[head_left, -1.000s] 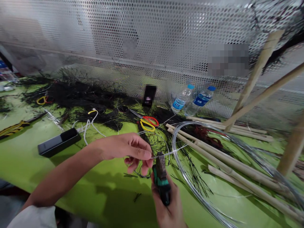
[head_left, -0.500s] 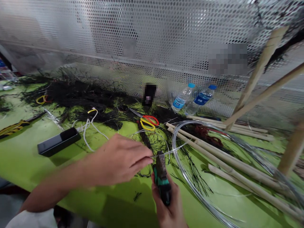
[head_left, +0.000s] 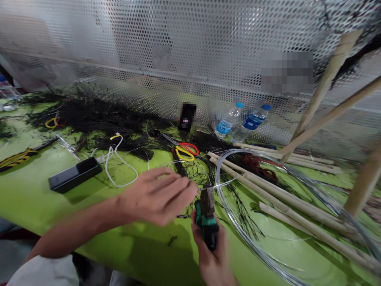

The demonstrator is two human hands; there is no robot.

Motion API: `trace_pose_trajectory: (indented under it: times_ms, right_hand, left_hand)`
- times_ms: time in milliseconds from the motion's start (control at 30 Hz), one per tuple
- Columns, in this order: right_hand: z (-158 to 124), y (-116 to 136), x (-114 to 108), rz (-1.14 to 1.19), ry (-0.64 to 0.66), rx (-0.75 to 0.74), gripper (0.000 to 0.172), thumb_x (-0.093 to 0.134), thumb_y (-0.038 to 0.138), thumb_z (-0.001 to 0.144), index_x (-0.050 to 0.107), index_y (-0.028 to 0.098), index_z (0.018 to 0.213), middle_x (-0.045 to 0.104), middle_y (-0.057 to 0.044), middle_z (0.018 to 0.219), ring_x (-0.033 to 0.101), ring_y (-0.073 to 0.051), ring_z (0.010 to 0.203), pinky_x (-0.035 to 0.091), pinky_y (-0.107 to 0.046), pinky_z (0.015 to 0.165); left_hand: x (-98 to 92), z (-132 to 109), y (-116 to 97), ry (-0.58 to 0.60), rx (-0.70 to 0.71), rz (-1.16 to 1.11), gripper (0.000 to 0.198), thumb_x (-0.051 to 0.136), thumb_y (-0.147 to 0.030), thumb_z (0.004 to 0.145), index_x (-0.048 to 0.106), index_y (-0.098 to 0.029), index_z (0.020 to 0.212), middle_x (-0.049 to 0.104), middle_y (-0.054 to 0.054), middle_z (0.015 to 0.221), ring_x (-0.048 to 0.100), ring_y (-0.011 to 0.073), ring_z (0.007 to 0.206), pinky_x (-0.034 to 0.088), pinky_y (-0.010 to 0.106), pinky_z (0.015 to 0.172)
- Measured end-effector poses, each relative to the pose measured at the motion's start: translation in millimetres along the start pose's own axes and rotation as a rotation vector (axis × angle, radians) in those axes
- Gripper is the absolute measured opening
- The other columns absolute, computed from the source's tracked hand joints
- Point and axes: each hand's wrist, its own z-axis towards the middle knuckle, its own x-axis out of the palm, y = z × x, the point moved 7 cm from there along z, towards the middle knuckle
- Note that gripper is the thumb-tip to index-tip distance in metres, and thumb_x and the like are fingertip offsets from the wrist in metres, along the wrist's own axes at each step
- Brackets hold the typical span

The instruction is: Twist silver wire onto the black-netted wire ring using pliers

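Note:
My right hand (head_left: 212,250) grips pliers (head_left: 206,206) with green and black handles, their dark jaws pointing away from me. At the jaws runs a thin silvery wire (head_left: 224,183), joined by sight to the area of the large wire coil (head_left: 218,174) on the right. My left hand (head_left: 162,194) is just left of the jaws, back of the hand up, fingers bent and pressed together on the wire; its thumb and the wire in its grip are mostly hidden. Black netting (head_left: 193,172) lies behind the jaws.
Scissors (head_left: 186,151) with red and yellow handles lie behind my hands. Bamboo sticks (head_left: 268,194) cross the right side. Two water bottles (head_left: 253,123) stand by a perforated metal screen (head_left: 196,47). At left are a black box (head_left: 74,174), a white cord (head_left: 122,186) and yellow-black pliers (head_left: 19,159).
My left hand has turned over somewhat and shifted slightly right, its fingers now covering the wire end. The pliers have moved a little right and up in my right hand.

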Motion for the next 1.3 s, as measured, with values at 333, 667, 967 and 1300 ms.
trace_pose_trajectory:
  times_ms: [333, 667, 967, 1300]
  right_hand:
    - [28.8, 29.5, -7.1, 0.036, 0.066, -0.06, 0.02, 0.06, 0.039, 0.093, 0.064, 0.02, 0.099, 0.069, -0.006, 0.087, 0.063, -0.021, 0.078, 0.048, -0.029, 0.064]
    - [55.9, 65.5, 3.1, -0.172, -0.043, -0.337, 0.028, 0.064, 0.033, 0.091, 0.064, 0.022, 0.116, 0.066, -0.002, 0.088, 0.06, -0.02, 0.073, 0.047, -0.033, 0.07]
    - [55.2, 81.8, 14.1, -0.024, 0.083, -0.327, 0.022, 0.062, 0.04, 0.095, 0.068, 0.02, 0.105, 0.071, -0.005, 0.087, 0.067, -0.022, 0.078, 0.054, -0.033, 0.071]
    - [10.1, 99.2, 15.4, 0.275, 0.561, -0.093, 0.055, 0.066, 0.056, 0.096, 0.056, 0.027, 0.141, 0.073, -0.009, 0.115, 0.069, -0.027, 0.104, 0.059, -0.038, 0.087]
  left_hand:
    - [0.8, -2.2, 18.7, -0.087, -0.313, -0.323, 0.013, 0.051, -0.021, 0.107, 0.065, -0.019, 0.106, 0.072, -0.002, 0.077, 0.06, 0.0076, 0.061, 0.043, 0.022, 0.058]
    - [-33.1, -13.0, 27.8, -0.224, -0.405, -0.246, 0.015, 0.058, -0.02, 0.104, 0.067, -0.022, 0.115, 0.071, -0.003, 0.08, 0.06, 0.0072, 0.065, 0.047, 0.019, 0.063]
    - [-60.6, -17.8, 54.1, -0.291, -0.667, -0.401, 0.015, 0.053, -0.017, 0.105, 0.067, -0.019, 0.111, 0.066, -0.003, 0.081, 0.049, 0.0031, 0.059, 0.041, 0.017, 0.058]
    - [-12.9, -29.4, 61.6, -0.527, -1.095, -1.728, 0.012, 0.058, -0.024, 0.103, 0.066, -0.017, 0.097, 0.03, -0.009, 0.062, 0.025, 0.0021, 0.045, 0.025, 0.012, 0.042]
